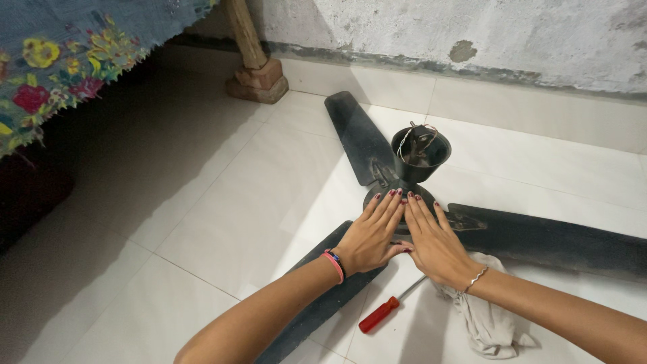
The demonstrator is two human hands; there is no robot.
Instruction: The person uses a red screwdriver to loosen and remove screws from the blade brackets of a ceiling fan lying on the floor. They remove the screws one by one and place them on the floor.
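A black ceiling fan (404, 168) lies on the white tiled floor, three blades spread out, its cup-shaped canopy (420, 154) upright with loose wires inside. My left hand (369, 236) rests flat on the fan's motor housing, fingers together and pointing toward the canopy. Beside it, touching, my right hand (433, 239) lies flat on the same housing. Neither hand grips anything. A red-handled screwdriver (381, 313) lies on the floor under my wrists. A grey cloth (486, 317) is bunched under my right forearm.
A wooden bed leg (251, 50) on a block stands at the back by the wall. A flowered bedspread (60, 67) hangs at the upper left, dark space beneath it. A worn plaster wall (512, 34) runs behind the fan.
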